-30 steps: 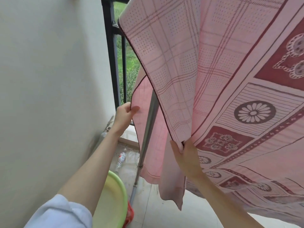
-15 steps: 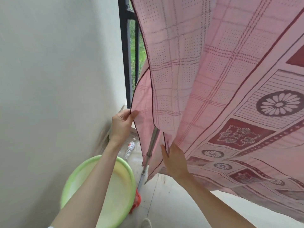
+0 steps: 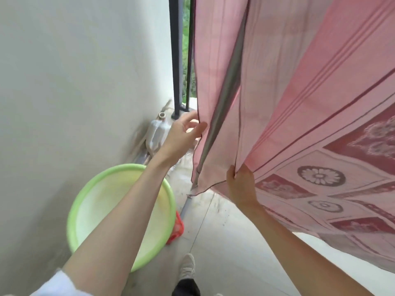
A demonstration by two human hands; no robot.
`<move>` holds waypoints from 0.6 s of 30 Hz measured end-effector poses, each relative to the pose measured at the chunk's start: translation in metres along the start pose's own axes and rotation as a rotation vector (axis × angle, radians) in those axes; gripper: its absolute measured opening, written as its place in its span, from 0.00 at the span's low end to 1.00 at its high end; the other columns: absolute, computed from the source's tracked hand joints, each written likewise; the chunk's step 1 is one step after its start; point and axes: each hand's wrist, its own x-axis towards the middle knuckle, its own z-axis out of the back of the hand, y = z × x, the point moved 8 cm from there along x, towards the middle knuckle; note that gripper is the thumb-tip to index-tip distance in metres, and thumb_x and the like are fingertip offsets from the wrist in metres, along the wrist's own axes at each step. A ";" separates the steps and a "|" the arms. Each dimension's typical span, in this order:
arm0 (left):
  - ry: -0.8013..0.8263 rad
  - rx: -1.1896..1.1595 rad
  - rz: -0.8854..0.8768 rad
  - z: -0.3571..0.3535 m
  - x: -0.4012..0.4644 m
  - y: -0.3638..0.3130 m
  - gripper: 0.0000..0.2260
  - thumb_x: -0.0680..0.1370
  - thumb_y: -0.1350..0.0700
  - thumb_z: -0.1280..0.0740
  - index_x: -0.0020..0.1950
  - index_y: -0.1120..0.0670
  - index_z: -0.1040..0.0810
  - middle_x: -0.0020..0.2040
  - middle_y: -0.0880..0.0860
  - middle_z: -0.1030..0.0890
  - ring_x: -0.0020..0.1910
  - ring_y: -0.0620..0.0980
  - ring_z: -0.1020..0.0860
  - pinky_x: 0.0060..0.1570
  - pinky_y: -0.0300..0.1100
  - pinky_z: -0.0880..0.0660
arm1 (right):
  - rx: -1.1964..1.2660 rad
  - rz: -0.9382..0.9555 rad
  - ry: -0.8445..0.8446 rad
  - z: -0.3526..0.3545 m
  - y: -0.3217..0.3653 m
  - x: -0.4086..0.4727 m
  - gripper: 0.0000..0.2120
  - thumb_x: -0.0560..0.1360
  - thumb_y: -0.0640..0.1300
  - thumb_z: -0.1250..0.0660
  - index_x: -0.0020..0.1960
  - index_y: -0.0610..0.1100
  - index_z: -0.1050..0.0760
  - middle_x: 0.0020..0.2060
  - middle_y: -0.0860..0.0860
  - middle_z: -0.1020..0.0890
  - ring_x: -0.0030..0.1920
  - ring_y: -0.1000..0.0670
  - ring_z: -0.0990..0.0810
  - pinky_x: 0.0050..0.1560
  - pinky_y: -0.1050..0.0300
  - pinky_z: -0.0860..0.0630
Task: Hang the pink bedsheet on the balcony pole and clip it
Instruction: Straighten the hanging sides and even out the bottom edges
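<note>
The pink bedsheet (image 3: pixel 299 86), patterned with dark red squares and flower rounds, hangs in two layers over a grey metal pole (image 3: pixel 222 110) that slants down between them to the floor. My left hand (image 3: pixel 184 133) pinches the dark-hemmed side edge of the far layer, by the railing. My right hand (image 3: pixel 242 184) grips the near layer at its lower corner edge, fabric bunched between thumb and fingers. No clip is visible.
A pale wall (image 3: pixel 74 82) closes the left side. A lime-green basin (image 3: pixel 121 212) stands on the floor below my left arm, a red basket (image 3: pixel 178 229) behind it. A plastic jug (image 3: pixel 158 133) sits in the corner by the black railing (image 3: pixel 176 60). My shoe (image 3: pixel 187 267) shows below.
The view has tilted down and both hands have slid lower along the sheet's edges. The sheet hangs lower, and the basin, jug and my shoe have come into view.
</note>
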 end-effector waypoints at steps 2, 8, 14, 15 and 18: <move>-0.039 0.106 0.012 -0.001 -0.002 0.036 0.10 0.74 0.51 0.33 0.52 0.54 0.23 0.53 0.59 0.23 0.39 0.39 0.25 0.41 0.31 0.27 | 0.013 0.001 -0.003 -0.010 -0.022 0.002 0.12 0.77 0.32 0.42 0.37 0.42 0.37 0.24 0.53 0.37 0.24 0.56 0.37 0.26 0.67 0.38; -0.093 0.066 -0.015 -0.007 0.002 0.099 0.09 0.75 0.49 0.34 0.52 0.51 0.23 0.54 0.53 0.20 0.55 0.52 0.23 0.54 0.42 0.27 | 0.181 -0.017 -0.051 -0.052 -0.083 -0.004 0.11 0.77 0.38 0.40 0.36 0.38 0.32 0.26 0.39 0.29 0.26 0.48 0.36 0.27 0.62 0.40; 0.035 -0.031 -0.093 -0.018 0.024 0.175 0.10 0.76 0.42 0.39 0.47 0.44 0.22 0.42 0.42 0.19 0.46 0.43 0.22 0.56 0.48 0.27 | 0.310 0.096 -0.102 -0.122 -0.118 0.019 0.03 0.76 0.39 0.37 0.44 0.41 0.30 0.35 0.47 0.25 0.35 0.47 0.27 0.33 0.62 0.33; 0.050 -0.021 -0.108 -0.018 0.030 0.188 0.10 0.78 0.45 0.41 0.46 0.45 0.21 0.40 0.42 0.20 0.44 0.42 0.23 0.54 0.45 0.28 | 0.311 0.140 -0.118 -0.133 -0.123 0.023 0.04 0.76 0.40 0.36 0.44 0.40 0.30 0.36 0.46 0.25 0.35 0.46 0.27 0.34 0.59 0.32; -0.022 -0.010 -0.225 -0.013 0.043 0.219 0.10 0.80 0.55 0.41 0.44 0.51 0.21 0.35 0.42 0.19 0.39 0.41 0.22 0.47 0.40 0.25 | 0.330 0.251 -0.143 -0.165 -0.139 0.034 0.14 0.75 0.49 0.35 0.51 0.38 0.28 0.44 0.42 0.21 0.43 0.42 0.22 0.45 0.47 0.24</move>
